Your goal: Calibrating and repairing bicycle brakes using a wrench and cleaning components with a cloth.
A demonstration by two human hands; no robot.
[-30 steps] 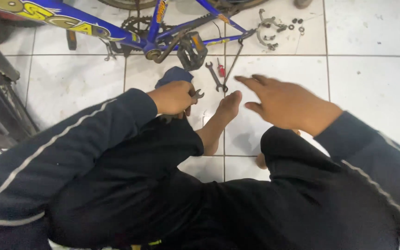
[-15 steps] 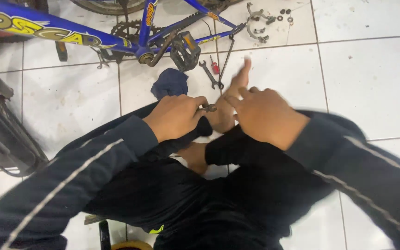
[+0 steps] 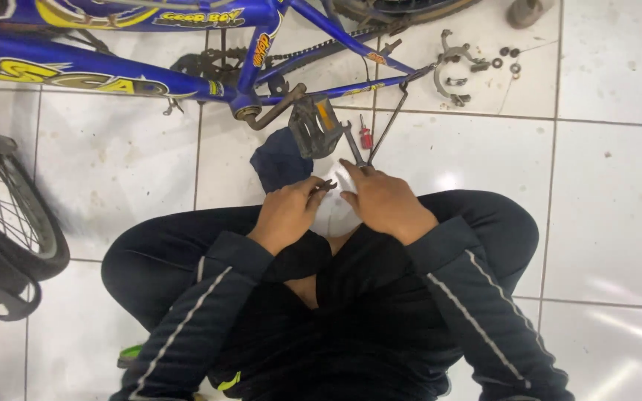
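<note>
My left hand (image 3: 289,212) is closed around a small metal bicycle part (image 3: 326,185), pinched at the fingertips over my lap. My right hand (image 3: 385,201) rests just to its right, fingers curled and reaching toward a wrench (image 3: 354,152) on the white tile; whether it grips the wrench is unclear. A blue bicycle (image 3: 187,82) lies on its side just beyond my hands, its grey pedal (image 3: 316,126) and crank closest to them. A dark blue cloth (image 3: 280,163) lies on the floor under the pedal.
A small red-handled screwdriver (image 3: 365,136) lies by the pedal. A brake caliper (image 3: 455,70) and loose washers (image 3: 507,59) lie at the upper right. A loose bicycle wheel (image 3: 9,223) stands at the left. My crossed legs in dark trousers fill the lower middle.
My right hand came down from an outstretched, raised position and closed in beside the left. The view shifted so the bicycle and pedal now sit nearer my hands.
</note>
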